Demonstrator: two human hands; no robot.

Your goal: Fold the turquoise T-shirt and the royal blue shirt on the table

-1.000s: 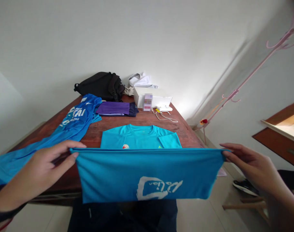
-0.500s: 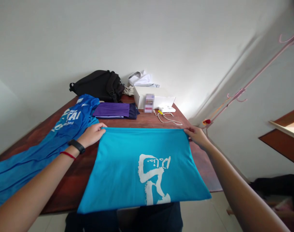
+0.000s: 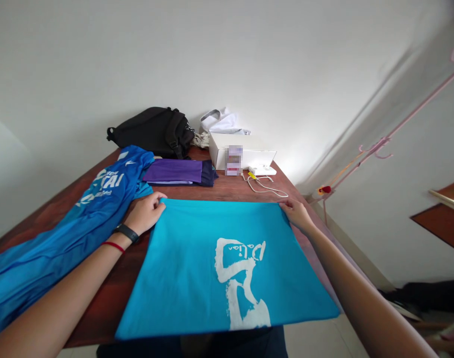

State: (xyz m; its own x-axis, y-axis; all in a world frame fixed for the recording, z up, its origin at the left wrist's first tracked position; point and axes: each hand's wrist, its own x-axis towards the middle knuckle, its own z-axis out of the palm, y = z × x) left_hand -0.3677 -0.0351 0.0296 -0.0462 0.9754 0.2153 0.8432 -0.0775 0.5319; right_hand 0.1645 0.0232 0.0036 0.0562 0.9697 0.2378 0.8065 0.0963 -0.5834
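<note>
Left grip (image 3: 147, 211), right grip (image 3: 296, 214) — turquoise shirt (image 3: 189, 263) between

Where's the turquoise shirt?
In the head view, the turquoise shirt is spread front-centre over the table, right of the blue shirt, far corners in left hand and right hand.

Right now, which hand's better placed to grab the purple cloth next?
Likely the left hand: it's nearer the purple cloth. Both grip the turquoise shirt, the right hand at its far right corner.
</note>
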